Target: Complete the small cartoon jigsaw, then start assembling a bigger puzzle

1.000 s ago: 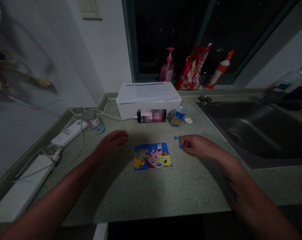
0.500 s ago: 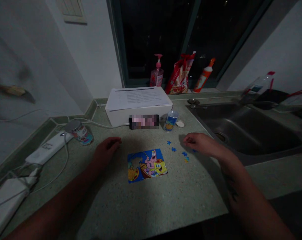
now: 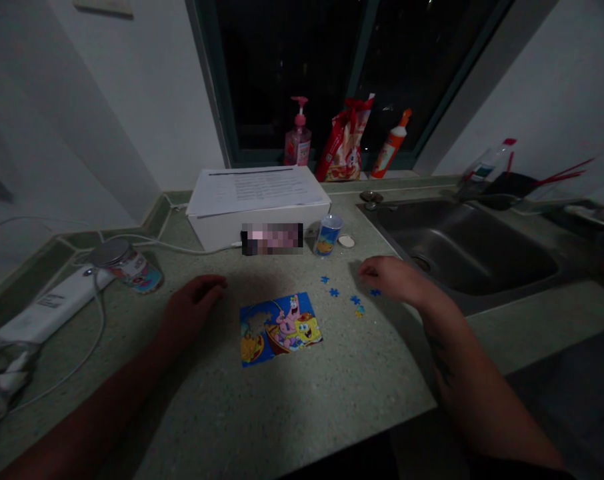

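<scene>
A partly assembled jigsaw puzzle (image 3: 293,325) with cartoon figures on blue lies flat on the counter, a gap showing in its upper left. My left hand (image 3: 195,305) rests left of it, fingers loosely bent, thumb apart, nothing visible in them. To the puzzle's right, my right hand (image 3: 389,277) is over the counter with loosely curled fingers and no visible object. Several loose puzzle pieces (image 3: 335,293) lie between the puzzle and that hand, and one blue piece (image 3: 376,292) sits just below its palm.
Behind the pieces stand a blue printed canister (image 3: 328,235) and a round lid (image 3: 347,241). A white box (image 3: 262,213) with paper on top backs a pixelated phone (image 3: 272,239). At left are a lidded jar (image 3: 132,267) and power strip (image 3: 52,303); the sink (image 3: 462,247) is right.
My view has shifted slightly to the right, so everything sits further left. Both hands keep nearly the same places beside the puzzle. A blue piece below my right hand shows more fully.
</scene>
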Action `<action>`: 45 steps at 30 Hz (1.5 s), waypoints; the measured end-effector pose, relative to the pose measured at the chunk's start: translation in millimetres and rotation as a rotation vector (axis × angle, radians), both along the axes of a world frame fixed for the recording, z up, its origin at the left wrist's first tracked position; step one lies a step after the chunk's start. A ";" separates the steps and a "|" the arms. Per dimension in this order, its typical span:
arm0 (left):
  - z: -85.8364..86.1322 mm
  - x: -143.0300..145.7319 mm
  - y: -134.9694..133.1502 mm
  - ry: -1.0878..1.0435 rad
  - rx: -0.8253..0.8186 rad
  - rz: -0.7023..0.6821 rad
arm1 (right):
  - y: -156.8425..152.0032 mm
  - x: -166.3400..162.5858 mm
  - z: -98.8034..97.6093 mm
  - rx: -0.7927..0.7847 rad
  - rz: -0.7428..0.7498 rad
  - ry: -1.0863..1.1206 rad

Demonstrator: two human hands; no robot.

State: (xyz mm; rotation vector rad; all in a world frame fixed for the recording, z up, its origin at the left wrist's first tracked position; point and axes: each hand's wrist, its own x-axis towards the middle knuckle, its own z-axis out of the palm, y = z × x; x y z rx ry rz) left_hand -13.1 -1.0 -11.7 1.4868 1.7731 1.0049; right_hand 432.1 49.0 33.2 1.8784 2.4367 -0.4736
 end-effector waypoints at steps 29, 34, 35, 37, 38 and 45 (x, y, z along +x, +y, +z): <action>3.2 2.0 -0.8 -0.010 -0.040 -0.007 | -21.8 -19.1 4.9 -0.158 0.120 0.017; 2.0 1.2 -0.4 -0.006 -0.016 -0.027 | -22.0 -29.4 2.2 -0.137 0.142 0.033; 1.5 1.0 -0.2 0.000 -0.013 -0.028 | -21.7 -31.6 1.2 -0.124 0.143 0.036; 0.1 0.5 0.5 0.008 -0.012 -0.028 | -20.5 -35.5 -1.8 -0.103 0.149 0.049; -0.7 0.3 1.0 0.007 -0.012 -0.028 | -19.6 -37.5 -4.0 -0.093 0.152 0.055; -1.3 1.2 0.9 0.022 0.006 -0.034 | -16.6 -57.6 -19.6 0.064 0.163 0.112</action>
